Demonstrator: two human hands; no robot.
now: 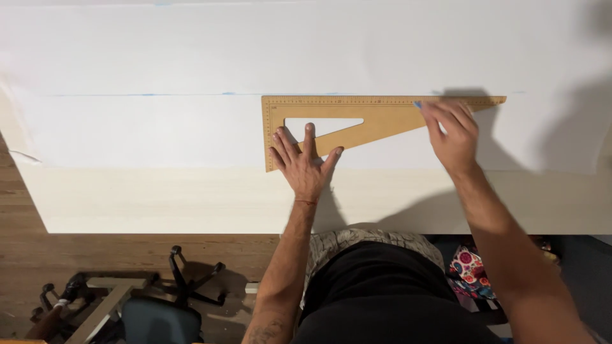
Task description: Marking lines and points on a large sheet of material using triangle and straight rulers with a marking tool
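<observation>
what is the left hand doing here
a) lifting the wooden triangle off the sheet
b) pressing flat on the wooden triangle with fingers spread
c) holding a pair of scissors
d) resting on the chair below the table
b: the left hand lies palm down with fingers spread on the lower part of the wooden triangle, which lies flat on the white sheet, while the right hand holds a small blue marking tool at its top edge.

Your view is bright and fairly sharp; overhead light throws soft shadows from your arms across the sheet (191, 51), right corner darkest
</observation>
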